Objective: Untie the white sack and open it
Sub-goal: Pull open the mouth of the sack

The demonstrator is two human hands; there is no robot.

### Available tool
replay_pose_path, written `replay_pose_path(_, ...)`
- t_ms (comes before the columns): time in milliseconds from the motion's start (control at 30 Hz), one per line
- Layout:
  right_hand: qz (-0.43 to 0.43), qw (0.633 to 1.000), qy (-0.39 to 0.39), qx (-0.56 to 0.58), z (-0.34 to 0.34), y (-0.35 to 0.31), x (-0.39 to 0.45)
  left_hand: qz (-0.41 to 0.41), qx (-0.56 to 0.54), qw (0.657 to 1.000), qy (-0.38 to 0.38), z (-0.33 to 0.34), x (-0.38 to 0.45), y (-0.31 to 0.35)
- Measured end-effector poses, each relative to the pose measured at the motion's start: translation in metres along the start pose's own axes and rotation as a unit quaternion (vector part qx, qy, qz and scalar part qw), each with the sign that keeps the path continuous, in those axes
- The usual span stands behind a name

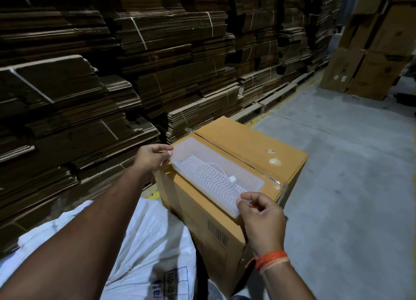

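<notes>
The white woven sack (153, 239) lies low in the view, under my left forearm, with blue print on its near side; its tie is not visible. A long translucent plastic tray (211, 176) lies on top of a sealed brown carton (247, 151). My left hand (153, 158) pinches the tray's far end between thumb and fingers. My right hand (261, 218) pinches its near end with curled fingers. An orange thread band sits on my right wrist.
Tall stacks of flattened, strapped cardboard (112, 74) on pallets fill the left and back. More brown cartons (378, 52) stand at the far right. Grey concrete floor (349, 187) stretches to the right of the carton.
</notes>
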State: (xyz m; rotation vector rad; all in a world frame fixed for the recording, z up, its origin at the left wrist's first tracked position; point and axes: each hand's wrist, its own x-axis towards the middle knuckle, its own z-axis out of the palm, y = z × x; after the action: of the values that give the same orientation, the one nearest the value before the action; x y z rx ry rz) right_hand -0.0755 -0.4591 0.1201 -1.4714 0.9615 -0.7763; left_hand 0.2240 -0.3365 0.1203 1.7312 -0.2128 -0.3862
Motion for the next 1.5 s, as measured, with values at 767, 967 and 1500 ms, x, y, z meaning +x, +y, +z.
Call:
replay_pose_path(767, -0.146, 0.907, -0.38, -0.105, 0.09, 0.055, -0.172, -0.041, 0.15, 0.962, 0.225, -0.173, -0.336, -0.118)
replay_pose_path(967, -0.122, 0.892, -0.421, -0.11, 0.1, 0.074, -0.195, -0.051, 0.093, 0.967, 0.231, -0.178, -0.356, -0.151)
replay_pose_path(1500, -0.121, 0.849, -0.49, -0.158, 0.223, 0.131, -0.151, -0.031, 0.071, 0.972, 0.222, -0.196, -0.256, -0.225)
